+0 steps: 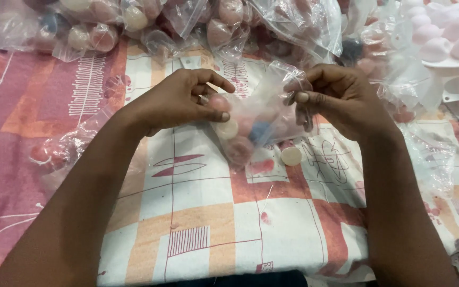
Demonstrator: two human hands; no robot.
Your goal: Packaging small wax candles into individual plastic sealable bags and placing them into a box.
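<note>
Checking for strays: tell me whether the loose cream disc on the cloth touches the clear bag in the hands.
Apart. The head view shows patterned cloth between the cream disc and the clear bag.

Two bare forearms reaching in from the lower corners, no sleeves in view, left hand [179, 101] and right hand [338, 98] both ungloved, no rings, watch or bracelets showing, fingernails short and unpainted, wrists uncovered

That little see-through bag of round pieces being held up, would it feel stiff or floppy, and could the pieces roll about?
Probably floppy: the clear bag crumples between both hands. Its round pieces sag low, so they likely shift.
</note>
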